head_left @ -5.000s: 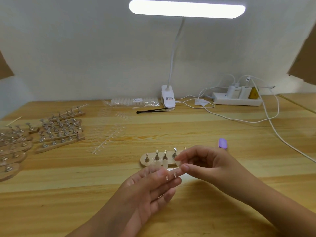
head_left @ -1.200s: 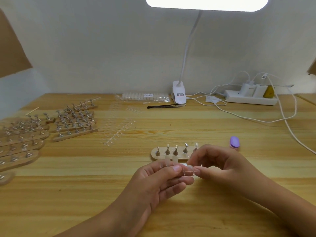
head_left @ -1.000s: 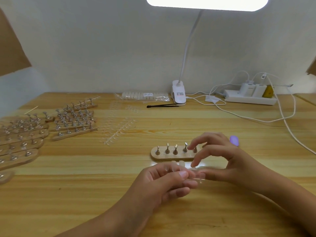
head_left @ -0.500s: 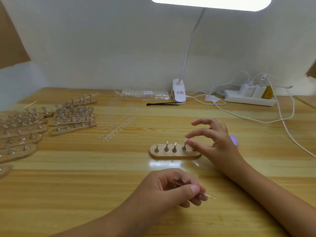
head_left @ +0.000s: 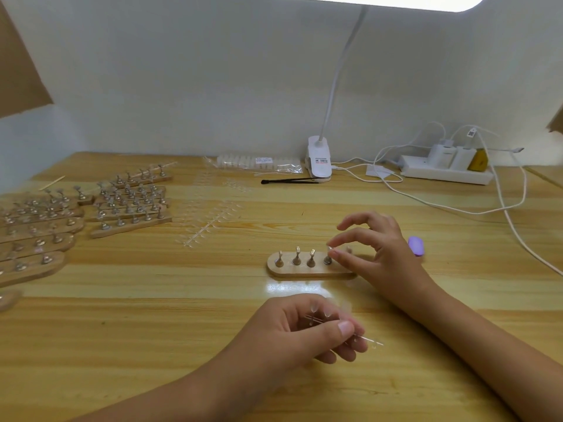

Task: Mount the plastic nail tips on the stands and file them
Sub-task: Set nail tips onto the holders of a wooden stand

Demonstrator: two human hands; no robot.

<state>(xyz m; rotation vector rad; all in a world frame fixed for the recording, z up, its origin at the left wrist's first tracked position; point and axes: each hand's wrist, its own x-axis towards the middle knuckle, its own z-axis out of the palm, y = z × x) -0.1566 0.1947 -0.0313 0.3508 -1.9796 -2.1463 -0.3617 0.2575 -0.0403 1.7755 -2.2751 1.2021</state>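
A small oval wooden stand [head_left: 304, 271] with several metal pegs lies at the table's middle. My right hand [head_left: 374, 251] hovers over its right end, with thumb and forefinger pinching a clear nail tip [head_left: 330, 249] against the fourth peg. My left hand [head_left: 307, 330] is nearer to me, in front of the stand, and pinches a clear plastic strip of nail tips [head_left: 367, 339] whose end sticks out to the right. A small purple nail file block [head_left: 416, 245] lies just behind my right hand.
Several more wooden peg stands [head_left: 128, 208] crowd the left of the table. Loose clear tip strips [head_left: 207, 223] lie beside them. At the back stand a bag of tips [head_left: 259, 162], black tweezers [head_left: 289, 180], a lamp clip [head_left: 318, 161], a power strip [head_left: 444, 172] and trailing white cables [head_left: 515, 226].
My right hand broke a tip off the strip and carried it up to the stand's fourth peg. My left hand drew back toward me with the strip.
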